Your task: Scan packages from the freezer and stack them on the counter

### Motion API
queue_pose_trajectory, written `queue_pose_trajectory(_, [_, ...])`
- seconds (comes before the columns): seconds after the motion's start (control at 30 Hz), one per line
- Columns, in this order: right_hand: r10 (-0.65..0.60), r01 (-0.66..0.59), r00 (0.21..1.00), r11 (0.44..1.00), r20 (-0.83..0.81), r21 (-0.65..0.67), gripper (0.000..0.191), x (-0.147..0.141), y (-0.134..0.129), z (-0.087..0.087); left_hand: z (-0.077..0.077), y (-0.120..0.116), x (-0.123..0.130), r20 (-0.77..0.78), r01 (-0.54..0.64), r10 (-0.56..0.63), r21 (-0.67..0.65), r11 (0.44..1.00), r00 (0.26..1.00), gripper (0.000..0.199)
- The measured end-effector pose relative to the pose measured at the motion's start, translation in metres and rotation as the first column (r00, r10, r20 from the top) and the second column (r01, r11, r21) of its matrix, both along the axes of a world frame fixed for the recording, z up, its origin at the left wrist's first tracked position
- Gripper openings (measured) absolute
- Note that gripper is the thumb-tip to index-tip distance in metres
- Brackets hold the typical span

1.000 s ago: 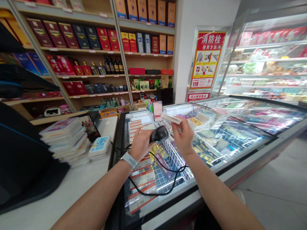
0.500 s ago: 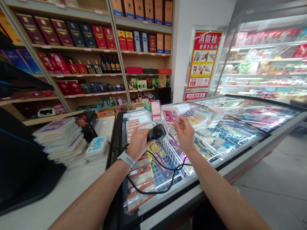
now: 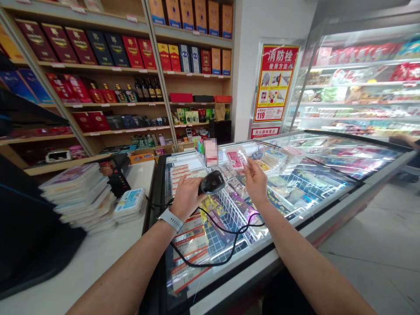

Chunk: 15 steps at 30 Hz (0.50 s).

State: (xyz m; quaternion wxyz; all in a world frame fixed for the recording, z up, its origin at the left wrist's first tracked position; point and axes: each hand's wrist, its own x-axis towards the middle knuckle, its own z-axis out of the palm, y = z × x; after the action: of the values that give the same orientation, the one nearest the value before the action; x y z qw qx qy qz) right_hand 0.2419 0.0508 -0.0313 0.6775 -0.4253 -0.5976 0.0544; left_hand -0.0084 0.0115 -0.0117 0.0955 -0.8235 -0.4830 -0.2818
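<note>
Wrapped around a black handheld scanner point(image 3: 212, 182), my left hand point(image 3: 187, 197) is above the glass top of a chest freezer point(image 3: 252, 258). The scanner's black cable loops over the glass below it. Between its thumb and fingers my right hand point(image 3: 256, 180) pinches the edge of a flat clear pack with a pink label point(image 3: 236, 158), to the right of the scanner and a little farther away. Behind that pack, on the freezer, are stacked packs point(image 3: 274, 158) with blue and yellow labels.
On the white counter point(image 3: 108, 258) at left stand a tall stack of flat packs point(image 3: 74, 192), a smaller blue-labelled stack point(image 3: 130, 201) and a black device point(image 3: 113, 179). Boxed shelves point(image 3: 108, 70) stand behind. A person's arm point(image 3: 405, 140) shows at the far right edge.
The pink-labelled pack has tilted and moved slightly right in my right hand. My left hand and the scanner have barely moved. The view has shifted a little, and an arm now shows at far right.
</note>
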Motion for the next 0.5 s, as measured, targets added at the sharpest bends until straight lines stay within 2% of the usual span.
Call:
queue_pose_trajectory(0.1, [0.030, -0.029, 0.999, 0.999, 0.037, -0.028, 0.041, 0.000, 0.002, -0.001, 0.000, 0.000, -0.001, 0.008, 0.004, -0.004, 0.008, 1.000, 1.000, 0.027])
queue_pose_trajectory(0.23, [0.094, -0.093, 0.996, 0.994, 0.009, -0.064, 0.037, 0.007, 0.011, -0.005, 0.000, 0.001, -0.001, 0.018, 0.010, -0.010, 0.017, 1.000, 1.000, 0.029])
queue_pose_trajectory(0.37, [0.063, -0.061, 0.998, 0.994, 0.011, -0.087, 0.029, 0.018, 0.023, -0.008, -0.001, 0.002, -0.002, 0.020, 0.014, -0.014, 0.038, 0.999, 1.000, 0.028])
queue_pose_trajectory(0.5, [0.029, -0.038, 0.997, 0.991, -0.070, -0.126, 0.031, 0.025, 0.033, -0.013, -0.003, 0.004, -0.003, 0.022, 0.008, -0.009, 0.046, 0.999, 1.000, 0.028])
